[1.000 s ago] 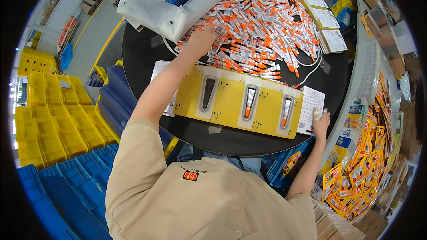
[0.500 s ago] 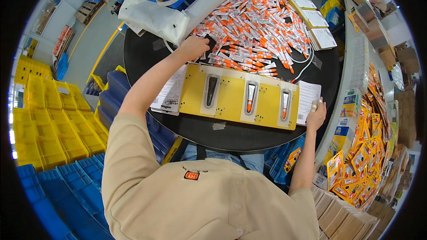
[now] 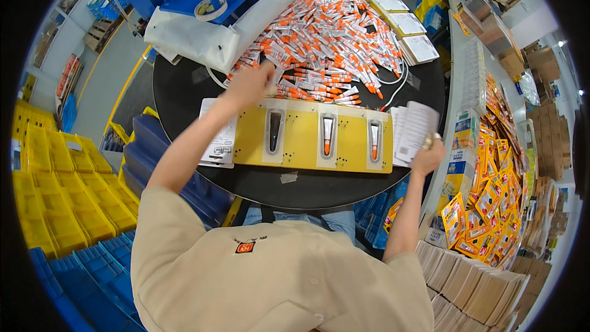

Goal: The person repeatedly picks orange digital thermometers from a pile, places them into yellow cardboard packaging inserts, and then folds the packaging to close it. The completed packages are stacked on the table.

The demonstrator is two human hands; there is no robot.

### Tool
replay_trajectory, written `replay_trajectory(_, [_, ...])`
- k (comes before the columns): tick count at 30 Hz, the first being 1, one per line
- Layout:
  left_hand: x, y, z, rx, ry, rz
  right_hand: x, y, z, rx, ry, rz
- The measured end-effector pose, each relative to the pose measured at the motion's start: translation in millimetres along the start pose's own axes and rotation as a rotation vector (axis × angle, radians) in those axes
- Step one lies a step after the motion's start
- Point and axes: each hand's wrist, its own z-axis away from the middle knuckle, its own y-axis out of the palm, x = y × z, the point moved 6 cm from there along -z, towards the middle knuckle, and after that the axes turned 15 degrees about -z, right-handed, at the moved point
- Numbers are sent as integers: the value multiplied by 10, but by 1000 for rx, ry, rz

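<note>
Round black table [image 3: 344, 192]: carries the items listed below.
Heap of white tubes with orange caps [image 3: 326, 37]: spread over the far part of the table, behind the board.
Long yellow rectangular board [image 3: 301, 141]: on the near part of the table; three oval recesses in a row.
White printed cards, left [image 3: 216, 144]: beside the board's left end.
Left hand [image 3: 247, 86]: at the heap's near left edge, fingers bent, blurred; cannot tell whether it grips a tube.
White printed card, raised [image 3: 419, 124]: tilted over the cards at the board's right end, blurred.
Right hand [image 3: 428, 157]: closed on the lower right edge of the raised card.
Left recess [image 3: 275, 132]: dark inside.
Middle tube [image 3: 327, 135]: in the middle recess, orange cap toward the person.
Right tube [image 3: 374, 141]: in the right recess, same orientation.
</note>
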Motion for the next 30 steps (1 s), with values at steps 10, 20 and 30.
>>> replay_trajectory(10, [-379, 605, 766, 427, 43, -3, 1552, 310, 815, 337, 72, -657])
replay_trajectory(20, [1076, 256, 1440, 425, -717, -176, 1463, 581, 943, 344, 46, -905])
replay_trajectory(30, [356, -299, 1293, 156, -387, 191, 894, 582, 1190, 533, -274, 170])
